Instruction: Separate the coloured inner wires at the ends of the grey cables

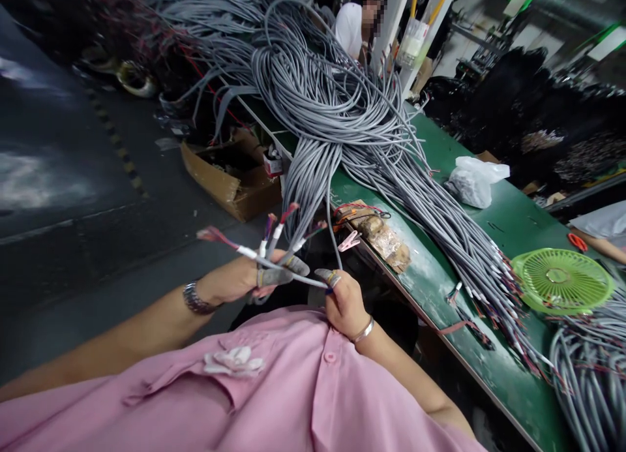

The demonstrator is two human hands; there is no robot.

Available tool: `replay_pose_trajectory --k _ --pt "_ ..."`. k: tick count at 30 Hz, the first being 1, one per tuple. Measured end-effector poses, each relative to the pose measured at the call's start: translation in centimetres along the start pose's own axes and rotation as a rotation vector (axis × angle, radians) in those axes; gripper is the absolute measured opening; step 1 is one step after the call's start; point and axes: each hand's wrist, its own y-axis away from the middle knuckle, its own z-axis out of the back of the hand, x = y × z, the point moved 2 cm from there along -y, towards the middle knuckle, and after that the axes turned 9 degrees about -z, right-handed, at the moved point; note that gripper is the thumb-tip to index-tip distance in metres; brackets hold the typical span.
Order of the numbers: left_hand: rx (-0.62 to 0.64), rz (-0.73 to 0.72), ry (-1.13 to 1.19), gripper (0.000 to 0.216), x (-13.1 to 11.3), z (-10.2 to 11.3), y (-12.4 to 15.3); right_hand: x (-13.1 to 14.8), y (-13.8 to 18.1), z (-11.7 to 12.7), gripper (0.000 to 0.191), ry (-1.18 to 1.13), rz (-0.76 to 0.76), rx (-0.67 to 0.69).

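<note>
My left hand (244,276), with grey finger covers, is closed around the ends of several grey cables (267,259). White bands and stripped, coloured wire ends stick out above its fingers. My right hand (345,302) pinches one grey cable (309,280) that runs across from the left hand. From the right hand that cable bends up toward the table. Both hands are in front of the pink shirt, near the table's edge. Behind them a bundle of grey cables (313,178) hangs down over the edge from a large coiled pile (313,80).
The green table (518,224) holds another cable bundle (440,210), a wrapped block (386,243), a pink clip (349,241), a plastic bag (476,181) and a green fan (562,280). A cardboard box (220,178) stands on the floor. A person (349,28) is at the back.
</note>
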Motion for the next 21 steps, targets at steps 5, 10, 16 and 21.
replay_pose_trajectory --k 5,10,16,21 --pt "-0.040 0.050 0.068 0.020 0.5 4.6 1.6 -0.2 0.3 0.4 0.049 -0.128 -0.100 -0.028" --pt "-0.351 -0.162 0.495 0.024 0.3 7.0 1.9 -0.5 0.0 0.2 0.038 -0.210 -0.146 0.058" --pt "-0.269 -0.309 0.490 0.029 0.0 0.9 -0.8 -1.7 -0.8 -1.9 0.019 -0.220 -0.163 0.195" --pt "-0.150 -0.350 0.457 0.032 -1.2 -3.2 -2.5 -2.7 -0.8 -3.0 0.024 -0.260 -0.248 0.207"
